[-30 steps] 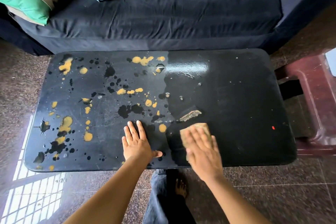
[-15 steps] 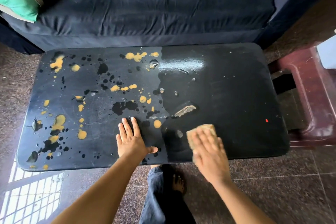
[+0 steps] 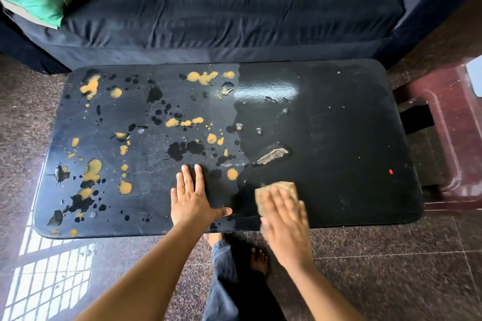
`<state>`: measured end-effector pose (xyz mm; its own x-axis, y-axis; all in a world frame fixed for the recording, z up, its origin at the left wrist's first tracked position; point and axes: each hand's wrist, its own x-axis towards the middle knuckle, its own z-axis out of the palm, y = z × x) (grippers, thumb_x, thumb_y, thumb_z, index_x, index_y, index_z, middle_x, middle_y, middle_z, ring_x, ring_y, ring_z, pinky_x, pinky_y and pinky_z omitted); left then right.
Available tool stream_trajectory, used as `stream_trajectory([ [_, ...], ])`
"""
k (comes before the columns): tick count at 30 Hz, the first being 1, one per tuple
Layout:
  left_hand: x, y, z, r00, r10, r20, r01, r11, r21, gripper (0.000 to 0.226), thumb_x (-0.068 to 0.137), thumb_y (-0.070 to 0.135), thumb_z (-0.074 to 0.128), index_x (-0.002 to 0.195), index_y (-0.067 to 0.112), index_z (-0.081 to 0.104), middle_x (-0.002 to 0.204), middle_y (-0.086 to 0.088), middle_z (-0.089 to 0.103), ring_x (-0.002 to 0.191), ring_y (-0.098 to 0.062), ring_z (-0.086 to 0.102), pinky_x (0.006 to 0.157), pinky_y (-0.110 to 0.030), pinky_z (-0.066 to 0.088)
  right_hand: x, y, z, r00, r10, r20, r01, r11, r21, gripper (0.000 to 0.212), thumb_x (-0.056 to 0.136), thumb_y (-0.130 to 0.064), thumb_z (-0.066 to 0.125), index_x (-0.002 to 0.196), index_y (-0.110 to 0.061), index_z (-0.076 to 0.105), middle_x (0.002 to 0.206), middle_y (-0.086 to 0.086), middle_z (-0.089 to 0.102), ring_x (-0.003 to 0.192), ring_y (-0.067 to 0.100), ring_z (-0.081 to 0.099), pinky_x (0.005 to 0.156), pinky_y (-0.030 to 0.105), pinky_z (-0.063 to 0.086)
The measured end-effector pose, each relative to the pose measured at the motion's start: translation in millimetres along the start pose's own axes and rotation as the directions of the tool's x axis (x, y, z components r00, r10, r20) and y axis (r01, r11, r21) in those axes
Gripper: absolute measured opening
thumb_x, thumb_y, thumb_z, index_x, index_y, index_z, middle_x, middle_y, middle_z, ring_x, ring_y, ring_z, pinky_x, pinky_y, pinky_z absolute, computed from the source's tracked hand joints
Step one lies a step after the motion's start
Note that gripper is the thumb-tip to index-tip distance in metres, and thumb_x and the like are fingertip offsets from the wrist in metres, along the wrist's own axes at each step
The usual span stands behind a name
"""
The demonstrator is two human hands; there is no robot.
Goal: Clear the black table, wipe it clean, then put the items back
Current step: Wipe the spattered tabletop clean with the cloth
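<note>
While left hand (image 3: 191, 202) lies flat, splayed, on table (image 3: 339, 125), right hand (image 3: 284, 227), flat, blurred, presses sponge (image 3: 277, 188) near front edge.

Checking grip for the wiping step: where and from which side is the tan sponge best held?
Likely from above: the sponge lies flat on the table, so only its top and sides are free. Palm on top, thumb and fingers on opposite sides; the right hand covers its near half.
</note>
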<state>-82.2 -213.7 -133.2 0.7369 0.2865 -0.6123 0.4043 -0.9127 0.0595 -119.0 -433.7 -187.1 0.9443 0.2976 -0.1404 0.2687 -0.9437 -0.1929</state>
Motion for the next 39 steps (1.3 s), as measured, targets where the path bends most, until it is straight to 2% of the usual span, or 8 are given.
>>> stream_trajectory([
  [5, 1, -9, -2, 0.998, 0.033, -0.054, -0.034, 0.999, -0.029, 0.108, 0.080, 0.070, 0.050, 0.151, 0.020, -0.015, 0.159, -0.009, -0.016, 0.147, -0.024, -0.009, 0.119, -0.041, 0.005, -3, 0, -4, 0.991, 0.131, 0.020, -0.131, 0.991, -0.017, 0.060, 0.098, -0.049, 0.020, 0.148, -0.018, 0.029, 0.156, 0.006, 0.023, 0.145, 0.025, 0.017, 0.111, 0.054, 0.026],
  [9, 2, -15, -3, 0.991, 0.065, -0.116, -0.068, 0.998, -0.018, 0.080, 0.095, 0.048, 0.045, 0.152, 0.024, -0.006, 0.160, -0.005, -0.008, 0.148, -0.022, -0.001, 0.120, -0.039, 0.009, 4, -43, 8, 0.988, -0.154, 0.031, 0.156, 0.986, -0.064, 0.079, 0.086, -0.062, 0.038, 0.149, -0.017, 0.026, 0.156, 0.008, 0.023, 0.144, 0.025, 0.019, 0.111, 0.052, 0.020],
  [13, 3, -25, -7, 0.986, 0.108, -0.127, -0.102, 0.993, 0.051, 0.072, 0.098, 0.040, 0.042, 0.152, 0.027, -0.003, 0.161, -0.003, -0.003, 0.148, -0.020, 0.005, 0.119, -0.036, 0.009, 12, -54, 12, 0.964, -0.265, 0.001, 0.264, 0.962, -0.071, 0.087, 0.078, -0.061, 0.055, 0.147, -0.016, 0.030, 0.151, 0.007, 0.035, 0.141, 0.024, 0.027, 0.108, 0.054, 0.033],
  [17, 3, -33, -9, 0.980, 0.144, -0.134, -0.133, 0.987, 0.092, 0.071, 0.098, 0.041, 0.041, 0.152, 0.029, -0.003, 0.161, -0.002, -0.002, 0.148, -0.019, 0.006, 0.119, -0.036, 0.010, 13, -10, 6, 0.861, -0.508, 0.012, 0.502, 0.846, -0.180, 0.092, 0.075, -0.058, 0.064, 0.148, -0.017, 0.028, 0.154, 0.002, 0.030, 0.142, 0.020, 0.027, 0.107, 0.047, 0.038],
  [23, 3, -33, -7, 0.972, 0.145, -0.188, -0.135, 0.989, 0.065, 0.064, 0.099, 0.033, 0.039, 0.152, 0.028, 0.003, 0.161, -0.001, 0.004, 0.147, -0.018, 0.010, 0.118, -0.035, 0.015, 7, -13, 6, 0.889, -0.456, -0.049, 0.436, 0.874, -0.215, 0.087, 0.078, -0.048, 0.068, 0.148, -0.015, 0.029, 0.154, 0.006, 0.029, 0.140, 0.023, 0.030, 0.107, 0.050, 0.037],
  [32, 9, -43, -21, 0.968, 0.139, -0.208, -0.166, 0.979, -0.120, 0.064, 0.092, 0.008, 0.041, 0.150, 0.029, 0.023, 0.155, 0.001, 0.027, 0.136, -0.018, 0.036, 0.107, -0.029, 0.030, 41, -85, -4, 0.832, -0.539, -0.131, 0.555, 0.797, 0.238, 0.036, 0.091, -0.024, 0.046, 0.123, -0.022, 0.063, 0.120, -0.008, 0.066, 0.113, 0.006, 0.059, 0.095, 0.028, 0.050],
  [36, 15, -50, -41, 0.980, -0.008, -0.198, -0.072, 0.916, -0.395, 0.054, 0.096, 0.009, 0.038, 0.144, 0.032, 0.037, 0.129, -0.008, 0.061, 0.112, -0.029, 0.057, 0.084, -0.033, 0.045, 59, -91, -33, 0.973, -0.196, -0.119, 0.224, 0.691, 0.687, 0.048, 0.094, -0.050, 0.043, 0.133, -0.023, 0.054, 0.128, -0.014, 0.058, 0.114, -0.005, 0.055, 0.097, 0.015, 0.044],
  [39, 24, -49, -58, 0.967, 0.006, -0.255, -0.123, 0.889, -0.442, 0.050, 0.096, 0.010, 0.043, 0.141, 0.031, 0.043, 0.124, -0.005, 0.064, 0.107, -0.027, 0.060, 0.082, -0.032, 0.048, 89, -88, -56, 0.999, 0.026, -0.024, 0.006, 0.541, 0.841, 0.045, 0.090, -0.040, 0.058, 0.133, -0.032, 0.050, 0.129, -0.024, 0.052, 0.116, -0.011, 0.051, 0.098, 0.011, 0.039],
])
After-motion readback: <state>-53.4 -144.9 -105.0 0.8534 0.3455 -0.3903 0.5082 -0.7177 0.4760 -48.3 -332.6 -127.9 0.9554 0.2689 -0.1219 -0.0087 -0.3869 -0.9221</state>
